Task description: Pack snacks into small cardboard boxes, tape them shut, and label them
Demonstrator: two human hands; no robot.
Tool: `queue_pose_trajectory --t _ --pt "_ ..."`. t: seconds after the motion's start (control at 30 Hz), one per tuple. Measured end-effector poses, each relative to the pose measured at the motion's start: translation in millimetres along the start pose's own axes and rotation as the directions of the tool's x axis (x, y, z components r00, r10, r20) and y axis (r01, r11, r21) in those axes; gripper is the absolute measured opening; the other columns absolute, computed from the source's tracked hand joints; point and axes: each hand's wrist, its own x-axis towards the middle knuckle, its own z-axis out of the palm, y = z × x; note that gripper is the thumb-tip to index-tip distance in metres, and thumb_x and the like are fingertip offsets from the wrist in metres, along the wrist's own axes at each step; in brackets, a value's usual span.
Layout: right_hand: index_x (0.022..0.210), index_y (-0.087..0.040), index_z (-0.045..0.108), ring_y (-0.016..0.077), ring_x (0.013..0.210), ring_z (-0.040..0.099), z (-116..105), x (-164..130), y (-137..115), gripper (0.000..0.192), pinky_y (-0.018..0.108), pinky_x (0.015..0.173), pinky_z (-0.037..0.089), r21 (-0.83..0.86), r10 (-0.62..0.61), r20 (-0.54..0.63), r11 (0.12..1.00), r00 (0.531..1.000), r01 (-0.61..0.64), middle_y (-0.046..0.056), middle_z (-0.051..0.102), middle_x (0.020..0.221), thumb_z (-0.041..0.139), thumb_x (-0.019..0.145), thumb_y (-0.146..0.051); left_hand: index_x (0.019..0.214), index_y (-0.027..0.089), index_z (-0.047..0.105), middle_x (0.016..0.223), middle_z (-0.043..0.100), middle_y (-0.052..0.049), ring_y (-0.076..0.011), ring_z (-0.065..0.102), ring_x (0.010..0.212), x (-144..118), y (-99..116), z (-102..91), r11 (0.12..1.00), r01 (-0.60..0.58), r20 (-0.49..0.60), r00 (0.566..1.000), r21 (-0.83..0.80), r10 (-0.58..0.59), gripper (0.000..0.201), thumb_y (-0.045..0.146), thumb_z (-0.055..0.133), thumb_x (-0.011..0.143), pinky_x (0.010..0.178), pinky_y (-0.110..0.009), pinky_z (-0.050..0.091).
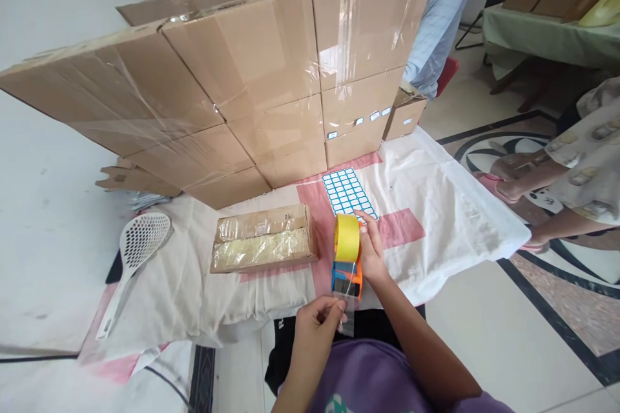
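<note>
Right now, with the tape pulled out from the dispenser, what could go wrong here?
1. The left hand pinches the loose tape end in the air; it may fold and stick to itself or to the fingers.
2. The right hand steadies the tape dispenser close to its cutting end; the fingers could slip onto the blade.
3. The label sheet lies just beyond; stray tape might catch it.
</note>
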Motion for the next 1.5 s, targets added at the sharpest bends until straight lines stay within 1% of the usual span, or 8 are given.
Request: queue_pose_trajectory --t 0.23,0.43,0.63,0.83,1.0,1.1,1.27,1.5 --pt "0.116 -0.028 0.061 0.0229 0.083 0.069 9 -1 -2 0.035 0.039 0.075 0.059 0.282 0.284 -0.002 0.920 0.959 -0.272 0.001 0.070 0.089 0.062 0.092 -0.053 0.077 0.016 0.074 0.069 0.071 -0.004 -0.0170 0.061 0.064 10 -13 10.3 1.000 -0.001 -0.011 1.000 0.019 0.002 0.033 0.045 0.063 0.088 0.064 -0.026 0.046" --pt "0.085 -0.027 0.053 0.0167 0.063 0.061 3 -8 1 0.034 0.030 0.059 0.053 0.432 0.303 -0.023 0.862 0.953 -0.264 -0.003 0.062 0.074 0.067 0.089 -0.058 0.075 0.019 0.073 0.079 0.074 -0.004 -0.0197 0.068 0.078 8 -19 16.2 0.985 -0.123 -0.037 0.991 0.124 0.128 0.027 0.035 0.060 0.091 0.076 -0.028 0.049" --pt "0.110 -0.030 0.048 0.0218 0.075 0.071 -4 -17 0 0.054 0.035 0.067 0.060 0.393 0.236 0.202 0.870 0.951 -0.299 0.000 0.069 0.089 0.084 0.074 -0.044 0.073 0.020 0.073 0.081 0.074 -0.003 -0.0198 0.069 0.083 7 -20 19.9 0.974 -0.158 -0.032 0.986 0.163 0.166 0.026 0.032 0.060 0.092 0.079 -0.028 0.049" --pt "0.138 -0.032 0.031 0.0213 0.081 0.070 0 -25 -12 0.087 0.035 0.069 0.060 0.205 0.174 0.089 0.960 0.981 -0.189 0.003 0.068 0.106 0.085 0.072 -0.033 0.072 0.019 0.072 0.081 0.073 -0.003 -0.0192 0.068 0.081 7 -22 22.5 0.963 -0.179 -0.040 0.981 0.200 0.190 0.025 0.029 0.059 0.092 0.077 -0.027 0.048" --pt "0.158 -0.025 0.022 0.0352 0.117 0.063 5 -25 -23 0.119 0.054 0.099 0.055 -0.199 0.124 0.029 0.973 0.992 -0.116 0.014 0.059 0.131 0.090 0.061 -0.034 0.074 0.019 0.072 0.080 0.073 -0.004 -0.0195 0.068 0.079 4 -22 22.9 0.952 -0.198 -0.052 0.975 0.233 0.215 0.025 0.028 0.058 0.092 0.075 -0.027 0.049" --pt "0.157 -0.023 0.032 0.0384 0.130 0.056 7 -26 -26 0.104 0.058 0.107 0.049 -0.290 0.110 -0.020 0.951 0.994 -0.111 0.017 0.056 0.140 0.084 0.068 -0.036 0.075 0.020 0.073 0.082 0.074 -0.005 -0.0204 0.068 0.081 2 -20 22.6 0.944 -0.220 -0.051 0.969 0.246 0.240 0.026 0.028 0.057 0.093 0.076 -0.028 0.049" --pt "0.148 -0.018 0.045 0.0377 0.140 0.049 4 -30 -26 0.083 0.051 0.107 0.052 -0.138 0.135 -0.128 0.979 0.982 -0.153 0.019 0.052 0.148 0.078 0.077 -0.046 0.081 0.021 0.075 0.090 0.075 -0.005 -0.0219 0.069 0.089 -1 -14 23.8 0.917 -0.299 -0.052 0.945 0.263 0.323 0.025 0.027 0.056 0.096 0.082 -0.030 0.051" --pt "0.145 -0.029 0.048 0.0270 0.117 0.067 -12 -36 -17 0.071 0.046 0.102 0.056 0.202 0.251 -0.142 0.954 0.958 -0.220 0.008 0.065 0.133 0.079 0.082 -0.040 0.083 0.021 0.075 0.089 0.075 -0.005 -0.0209 0.070 0.088 0 -11 32.3 0.860 -0.386 -0.018 0.910 0.333 0.415 0.025 0.026 0.055 0.098 0.080 -0.030 0.051"
